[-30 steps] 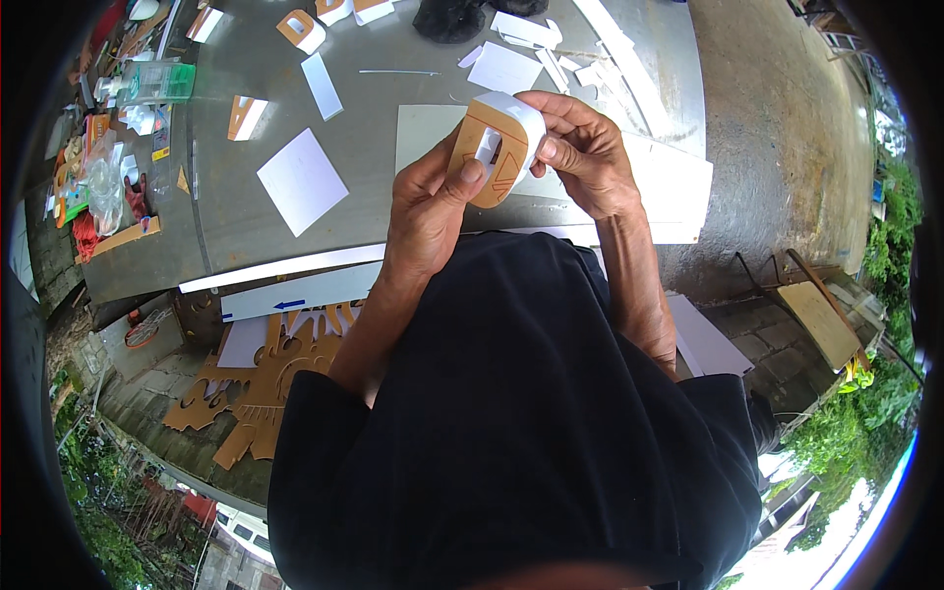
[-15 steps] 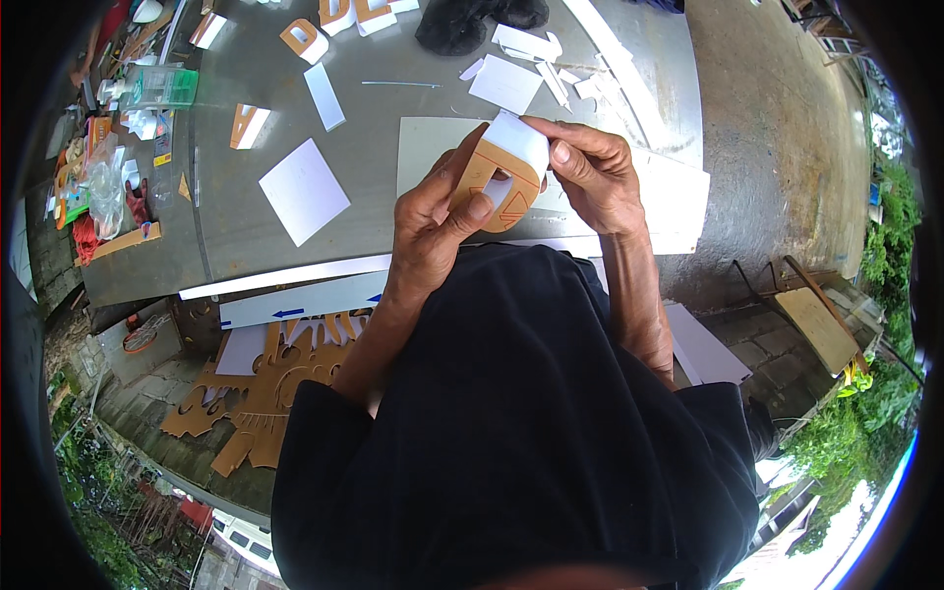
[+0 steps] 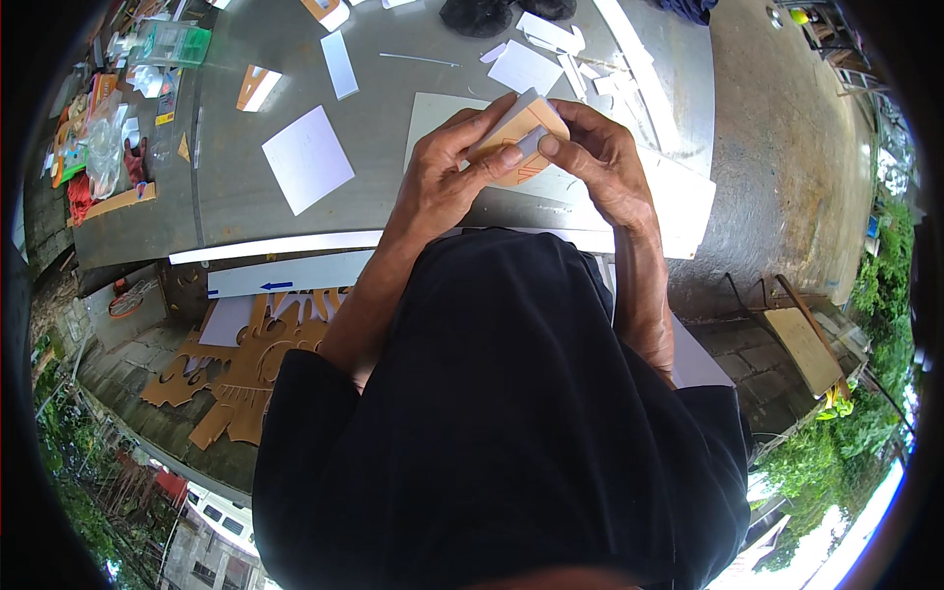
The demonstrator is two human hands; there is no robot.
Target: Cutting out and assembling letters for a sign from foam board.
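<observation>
Both my hands hold a rounded block letter [image 3: 510, 134] with a brown face, pale sides and an opening in its middle. Red lines are drawn on the face. My left hand [image 3: 447, 172] grips its left side, thumb across the front. On the other side, my right hand [image 3: 608, 167] has its fingers behind the upper edge and its thumb pressed by the opening. The fingertips behind the letter are hidden. Beneath it lies a pale flat sheet [image 3: 425, 116] on the grey table [image 3: 231, 202].
Left of my hands lie a white square sheet [image 3: 308, 159], a brown-and-white letter A [image 3: 258, 88] and a narrow white strip [image 3: 339, 66]. White offcuts [image 3: 526, 69] and black cloth [image 3: 476, 16] are farther back. Brown cut-out board [image 3: 236, 364] rests below the table edge.
The letter has tilted in my hands, its face now more foreshortened. My right thumb has moved from its upper right edge onto the face. The whole view has shifted slightly.
</observation>
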